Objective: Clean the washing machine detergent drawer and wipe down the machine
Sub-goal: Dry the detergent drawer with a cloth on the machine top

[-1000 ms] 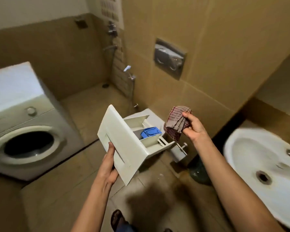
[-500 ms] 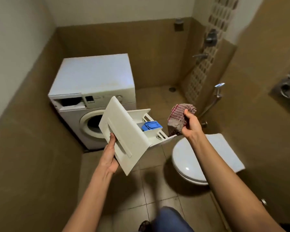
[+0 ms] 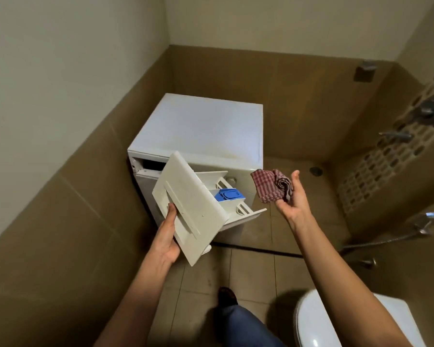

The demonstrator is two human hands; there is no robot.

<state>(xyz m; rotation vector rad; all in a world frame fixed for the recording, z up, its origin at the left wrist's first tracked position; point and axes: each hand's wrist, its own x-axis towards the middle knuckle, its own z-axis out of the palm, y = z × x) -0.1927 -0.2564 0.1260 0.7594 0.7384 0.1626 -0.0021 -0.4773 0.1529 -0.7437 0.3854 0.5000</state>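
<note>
My left hand (image 3: 167, 236) grips the white detergent drawer (image 3: 193, 211) by the lower edge of its front panel and holds it tilted in the air. A blue insert (image 3: 229, 194) sits in the drawer's middle compartment. Behind it the white washing machine (image 3: 203, 126) stands in the corner, its drawer slot (image 3: 148, 165) a dark open gap at the top left. To the drawer's right, my right hand (image 3: 295, 204) holds a crumpled red checked cloth (image 3: 268, 186) at its fingers. The thumb is lifted off the cloth.
A white toilet (image 3: 318, 319) is at the bottom right. A hose sprayer (image 3: 426, 221) and shower fittings (image 3: 431, 108) hang on the right wall. A floor drain (image 3: 315, 170) lies beyond the machine. My leg (image 3: 238, 324) stands on the tiled floor. A tiled wall is close on the left.
The view has swung from the sink to face the washing machine, now nearer. Both hands carried drawer and cloth along. My right thumb has come off the cloth.
</note>
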